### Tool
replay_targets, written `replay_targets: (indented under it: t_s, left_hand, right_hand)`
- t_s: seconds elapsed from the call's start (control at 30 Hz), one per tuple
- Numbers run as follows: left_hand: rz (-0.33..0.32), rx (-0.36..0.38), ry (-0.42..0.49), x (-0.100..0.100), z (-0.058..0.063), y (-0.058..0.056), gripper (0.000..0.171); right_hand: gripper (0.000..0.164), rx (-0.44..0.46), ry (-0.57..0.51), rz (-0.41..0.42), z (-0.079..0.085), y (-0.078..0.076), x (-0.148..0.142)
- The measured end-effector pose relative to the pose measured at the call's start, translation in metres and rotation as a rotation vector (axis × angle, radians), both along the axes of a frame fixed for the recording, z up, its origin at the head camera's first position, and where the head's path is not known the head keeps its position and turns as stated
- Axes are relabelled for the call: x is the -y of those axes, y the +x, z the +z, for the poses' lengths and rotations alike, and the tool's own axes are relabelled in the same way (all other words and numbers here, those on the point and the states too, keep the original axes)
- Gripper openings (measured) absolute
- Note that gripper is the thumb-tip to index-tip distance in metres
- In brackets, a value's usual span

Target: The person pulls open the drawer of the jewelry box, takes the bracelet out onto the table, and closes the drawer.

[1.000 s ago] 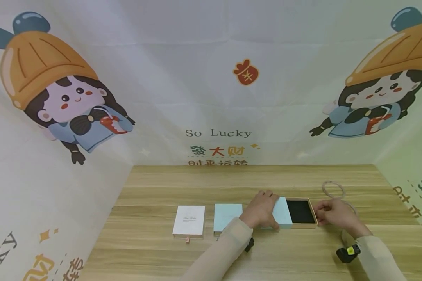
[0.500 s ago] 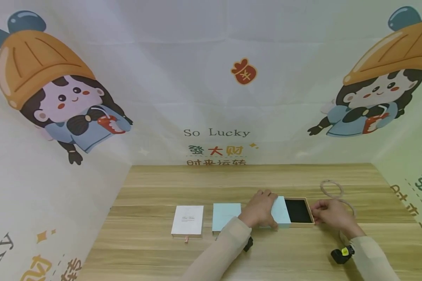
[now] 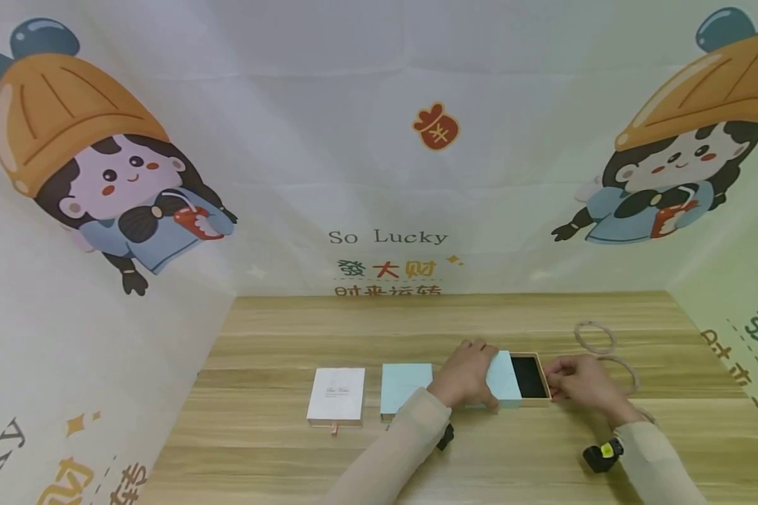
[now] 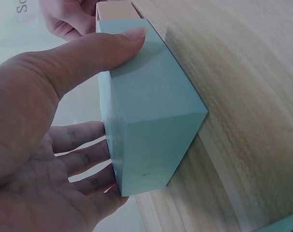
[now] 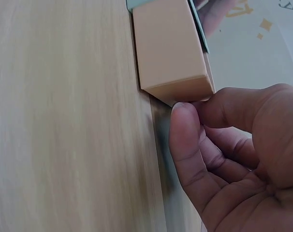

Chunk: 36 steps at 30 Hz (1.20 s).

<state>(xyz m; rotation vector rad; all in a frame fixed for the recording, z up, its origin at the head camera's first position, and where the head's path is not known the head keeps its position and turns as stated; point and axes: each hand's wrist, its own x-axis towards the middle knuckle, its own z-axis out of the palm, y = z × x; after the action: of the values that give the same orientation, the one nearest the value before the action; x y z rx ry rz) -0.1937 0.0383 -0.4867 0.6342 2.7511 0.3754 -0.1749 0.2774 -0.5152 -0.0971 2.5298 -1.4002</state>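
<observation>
A light-blue drawer box lies on the wooden table, its sleeve covering part of a tan-walled drawer with a black inside. My left hand holds the sleeve. In the left wrist view its thumb lies on one side face and the other fingers reach across the broad face. At the drawer's outer end is my right hand, with thumb and index fingertips together against the end wall; what lies between them is hidden. The drawer sticks out to the right of the sleeve.
Left of the hands are a white box with a small ribbon tab and another light-blue box, partly behind the left forearm. Thin pale rings lie near the right hand. Printed cloth walls stand around the table.
The drawer has slid left into the sleeve, so less of its black inside shows. My right hand has moved left with it, while the left hand stays on the sleeve.
</observation>
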Motion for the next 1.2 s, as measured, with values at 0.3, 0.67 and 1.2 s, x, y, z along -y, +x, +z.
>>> replay_targets:
  t_s: [0.3,0.67,1.2]
  left_hand:
    - [-0.002,-0.023,0.02,-0.001,0.001,0.001,0.098]
    - [-0.012,-0.054,0.036,-0.002,0.0,0.001,0.096]
    - [-0.09,-0.076,-0.058,0.005,0.001,0.006,0.103]
  right_hand:
    - [0.013,-0.005,-0.032,0.023,-0.001,-0.003,0.018]
    - [0.014,0.0,-0.062,0.047,-0.002,-0.005,0.036]
    - [0.014,-0.028,-0.012,0.105,0.001,-0.002,0.041]
